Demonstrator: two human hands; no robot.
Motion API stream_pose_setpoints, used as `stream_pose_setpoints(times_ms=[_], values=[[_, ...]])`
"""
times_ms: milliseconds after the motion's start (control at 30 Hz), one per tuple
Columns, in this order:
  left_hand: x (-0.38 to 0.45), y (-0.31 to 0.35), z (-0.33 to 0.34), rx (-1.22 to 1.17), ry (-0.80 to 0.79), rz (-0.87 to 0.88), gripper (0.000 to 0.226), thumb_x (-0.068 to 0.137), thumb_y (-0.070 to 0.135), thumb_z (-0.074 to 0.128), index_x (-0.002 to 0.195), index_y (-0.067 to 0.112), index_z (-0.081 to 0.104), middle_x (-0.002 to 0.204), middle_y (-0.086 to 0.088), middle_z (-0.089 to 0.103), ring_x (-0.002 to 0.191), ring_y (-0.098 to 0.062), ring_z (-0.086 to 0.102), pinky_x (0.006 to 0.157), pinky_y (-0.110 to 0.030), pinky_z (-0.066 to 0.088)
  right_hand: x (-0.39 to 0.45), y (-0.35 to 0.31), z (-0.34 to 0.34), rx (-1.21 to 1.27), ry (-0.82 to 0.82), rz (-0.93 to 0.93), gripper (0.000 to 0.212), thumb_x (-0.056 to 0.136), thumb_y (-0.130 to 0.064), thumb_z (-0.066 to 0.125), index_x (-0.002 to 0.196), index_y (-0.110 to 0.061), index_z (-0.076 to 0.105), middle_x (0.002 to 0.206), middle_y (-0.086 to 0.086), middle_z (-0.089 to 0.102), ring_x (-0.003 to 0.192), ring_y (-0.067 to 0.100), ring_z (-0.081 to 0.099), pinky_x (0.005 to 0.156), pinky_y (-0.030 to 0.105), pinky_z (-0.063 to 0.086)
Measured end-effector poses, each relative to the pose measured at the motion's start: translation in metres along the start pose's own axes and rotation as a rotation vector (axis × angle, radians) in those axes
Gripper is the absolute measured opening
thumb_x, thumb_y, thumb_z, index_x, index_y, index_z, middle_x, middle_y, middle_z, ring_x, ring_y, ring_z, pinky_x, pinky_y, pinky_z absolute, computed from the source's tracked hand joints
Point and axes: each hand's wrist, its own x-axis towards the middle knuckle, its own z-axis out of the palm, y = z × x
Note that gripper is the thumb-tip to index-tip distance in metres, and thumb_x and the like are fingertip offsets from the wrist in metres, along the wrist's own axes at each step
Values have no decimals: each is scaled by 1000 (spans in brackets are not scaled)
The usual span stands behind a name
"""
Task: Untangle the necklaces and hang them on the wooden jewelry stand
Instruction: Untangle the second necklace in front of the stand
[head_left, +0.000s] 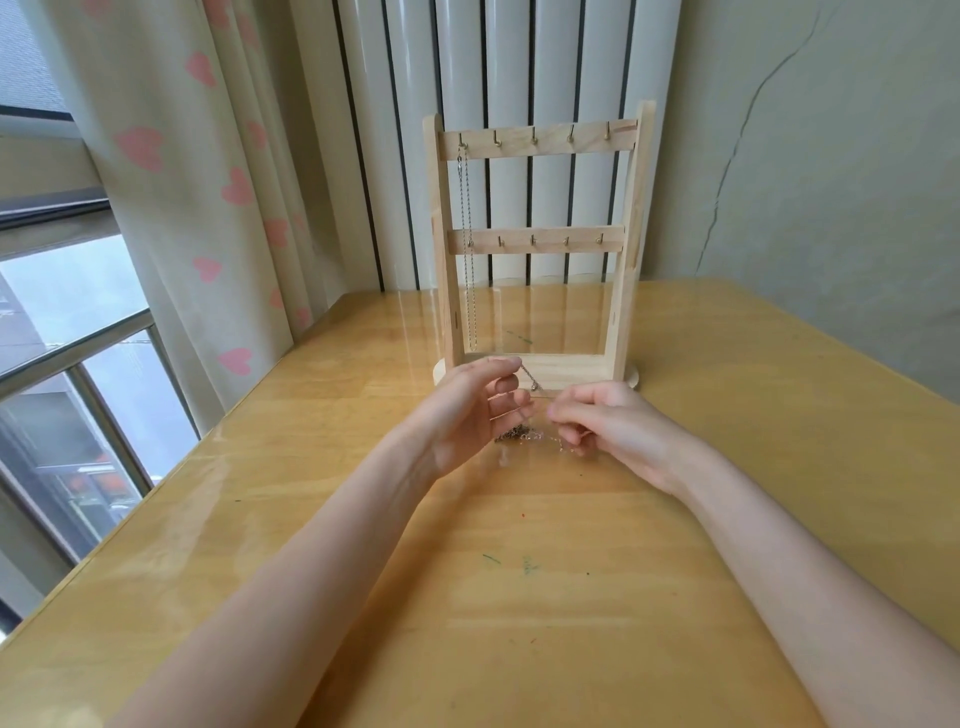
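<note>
The wooden table (519, 519) runs wide and bare on every side of the work — its left edge slants toward the window (67, 332) and the heart-print curtain (197, 182), its right edge falls away below the cracked wall (805, 156), and its far edge meets the white ribbed panel (519, 78) just behind the wooden jewelry stand (535, 249). Both forearms reach in from the near edge with open tabletop to either side and between them.

The stand is upright near the far edge, two cross rails each carrying a row of small hooks. One silver necklace (467, 249) already hangs from the leftmost top hook, its doubled chain dropping straight past the lower rail almost to the base bar.

Just in front of the base, the left hand (467, 410) is held palm inward with its fingers loosely curled, thumb and forefinger pinching a thin chain (530, 379) that slants down toward the right hand (608, 426). The right hand's fingertips are drawn together on the same strand (the exact pinch point is too small to make out). Below and between the hands sits the tangled clump (519, 434) of fine chain — a darker knot at the left, paler links trailing right under the right fingers — and whether it touches the table I cannot tell
</note>
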Motion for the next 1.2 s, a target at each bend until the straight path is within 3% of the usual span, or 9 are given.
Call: stream_pose_setpoints(times_ms=[67,133,267,367,467,567,667,867,1200], values=[[-1,0,1,44,40,14,17,93,11,52,78,15,47,55,6,38,43,-5,38,48,-17,46,-1,0,-2,8,22,-2,15,87,-9,59,72,-11,61,54,-2,53,55,9,49,57,23,37],[0,0,-1,124,99,46,18,93,11,52,77,17,46,56,7,37,42,-5,29,39,-15,31,0,1,-7,96,29,-11,13,88,-9,59,75,-9,62,55,-1,54,60,11,53,62,25,40],[-1,0,-7,240,134,68,19,93,14,53,76,19,48,55,8,37,42,-4,26,35,-13,19,2,4,-16,389,119,11,7,88,-8,58,83,-7,62,46,-4,40,53,11,50,52,19,39],[-2,1,-7,275,99,59,17,93,16,53,77,20,50,55,10,36,44,-4,25,37,-14,16,3,5,-20,337,142,17,6,87,-10,60,82,-9,63,47,-5,38,47,9,43,48,18,32],[-3,2,-3,226,49,72,17,92,14,54,76,20,54,63,6,48,49,-4,40,40,-13,30,2,7,-15,121,62,17,4,85,-12,64,83,-8,66,60,-1,57,60,11,52,57,20,40],[-2,2,1,120,-7,68,17,92,10,52,76,16,56,79,-1,61,65,-9,60,55,-16,47,1,6,-7,-77,36,8,3,81,-17,70,81,-14,69,82,0,66,78,9,57,72,19,43],[-3,0,5,62,-36,60,17,92,6,49,77,10,56,80,-7,62,68,-13,63,61,-18,52,2,5,-4,-35,70,-68,11,81,-14,69,92,-13,69,99,4,70,93,9,61,84,21,44],[-1,0,6,61,-4,58,16,91,4,49,78,3,58,79,-11,63,69,-16,64,68,-20,56,0,0,-5,186,94,-125,8,82,-2,64,88,-8,67,81,6,69,76,15,62,78,29,43],[-1,1,7,23,44,58,11,92,3,50,83,3,56,79,-12,63,69,-16,66,68,-20,57,-1,-4,-4,236,107,-130,9,80,-3,67,87,-7,67,74,5,66,66,11,59,69,24,44]])
